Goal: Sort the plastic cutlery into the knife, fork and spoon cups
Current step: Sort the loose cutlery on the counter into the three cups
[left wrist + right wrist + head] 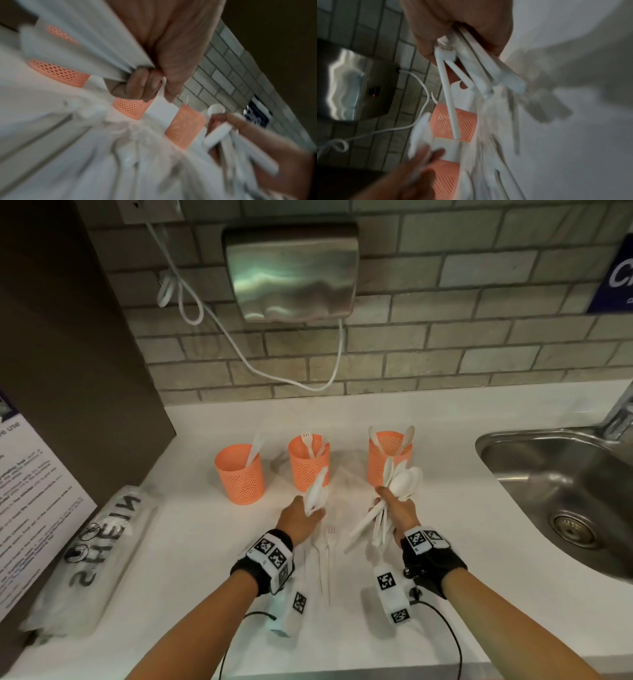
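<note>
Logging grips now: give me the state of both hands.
Left hand: closed on a few white utensils, type unclear.
Right hand: closed on a bundle of spoons.

Bright, sharp head view, edges bowed; both wrist views dim, motion-blurred

- Both bare forearms rise from the lower edge of the head view, each wrist strapped with a black band bearing white marker tags
- Left hand (301,520), centre of frame, fingers curled, pinching white cutlery
- Right hand (397,510), just right of it, fist closed round a bundle of white spoons
</note>
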The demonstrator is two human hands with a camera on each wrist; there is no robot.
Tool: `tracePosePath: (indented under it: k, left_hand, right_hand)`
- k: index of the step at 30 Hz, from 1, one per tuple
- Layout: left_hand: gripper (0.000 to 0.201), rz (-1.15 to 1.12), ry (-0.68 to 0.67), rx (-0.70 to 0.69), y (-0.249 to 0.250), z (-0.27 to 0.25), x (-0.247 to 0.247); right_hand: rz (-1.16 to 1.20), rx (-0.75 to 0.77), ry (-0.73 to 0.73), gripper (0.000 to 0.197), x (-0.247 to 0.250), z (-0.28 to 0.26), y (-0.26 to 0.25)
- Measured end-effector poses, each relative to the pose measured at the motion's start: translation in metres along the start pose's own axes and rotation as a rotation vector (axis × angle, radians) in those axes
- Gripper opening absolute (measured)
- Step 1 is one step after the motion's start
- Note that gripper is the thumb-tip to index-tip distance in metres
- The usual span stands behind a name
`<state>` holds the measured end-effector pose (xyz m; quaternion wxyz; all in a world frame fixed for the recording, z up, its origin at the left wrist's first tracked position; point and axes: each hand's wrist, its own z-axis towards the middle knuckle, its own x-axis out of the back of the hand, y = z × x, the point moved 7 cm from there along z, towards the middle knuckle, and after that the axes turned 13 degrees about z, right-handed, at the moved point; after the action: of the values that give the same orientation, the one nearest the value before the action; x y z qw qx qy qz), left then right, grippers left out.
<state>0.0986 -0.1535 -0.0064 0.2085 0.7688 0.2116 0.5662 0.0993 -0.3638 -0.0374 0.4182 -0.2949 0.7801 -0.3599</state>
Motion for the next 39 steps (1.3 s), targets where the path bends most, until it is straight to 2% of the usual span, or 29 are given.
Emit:
tracePosePath:
  k: [3,5,8,12,15,16,18,20,23,26,30,34,36,39]
  left_hand:
    - [0.036,-0.383,-0.009,0.041,0.028,0.008,0.004]
    - [0.029,-0.481,-0.039,0.055,0.048,0.01,-0.001]
    - [0.043,-0.465,-0.043,0.052,0.067,0.012,-0.011]
    - [0.052,-0.479,-0.058,0.086,0.068,0.017,-0.027]
    - [0.057,-0.46,-0.086,0.123,0.055,0.032,-0.043]
    - [0.063,-0.46,-0.075,0.125,0.046,0.047,-0.052]
    - [0.075,-0.46,-0.078,0.133,0.049,0.041,-0.049]
    - [0.063,-0.497,-0.096,0.133,0.063,0.014,-0.036]
    - [0.053,-0.547,-0.121,0.129,0.072,-0.005,-0.028]
    - [0.054,-0.57,-0.095,0.07,0.072,-0.006,-0.024]
    - [0.058,-0.484,-0.219,-0.018,0.075,-0.006,-0.025]
    - [0.055,-0.496,-0.261,-0.099,0.078,-0.014,-0.024]
    - [0.052,-0.626,-0.24,-0.054,0.068,-0.014,-0.026]
    - [0.046,-0.88,-0.213,0.094,0.04,-0.018,-0.033]
  right_hand:
    - [-0.075,-0.042,-0.123,0.022,-0.017,-0.01,0.008]
    - [-0.139,-0.066,-0.179,0.029,-0.026,-0.016,0.014]
    - [-0.17,-0.12,-0.243,0.044,-0.035,-0.021,0.024]
    - [-0.113,-0.159,-0.305,0.039,-0.038,-0.029,0.026]
    - [-0.127,-0.162,-0.341,0.063,-0.038,-0.036,0.023]
    - [-0.129,-0.162,-0.355,0.066,-0.037,-0.036,0.024]
    - [-0.099,-0.172,-0.378,0.053,-0.039,-0.038,0.026]
    - [-0.08,-0.183,-0.432,0.041,-0.044,-0.043,0.026]
    - [-0.107,-0.182,-0.494,0.038,-0.051,-0.048,0.022]
    - [-0.16,-0.164,-0.478,0.038,-0.051,-0.049,0.019]
    - [-0.166,-0.113,-0.481,0.031,-0.055,-0.053,0.011]
    - [-0.167,-0.028,-0.37,0.032,-0.055,-0.05,0.002]
    - [-0.118,-0.007,-0.31,0.028,-0.056,-0.046,-0.004]
    - [-0.037,0.068,-0.213,0.023,-0.056,-0.038,-0.022]
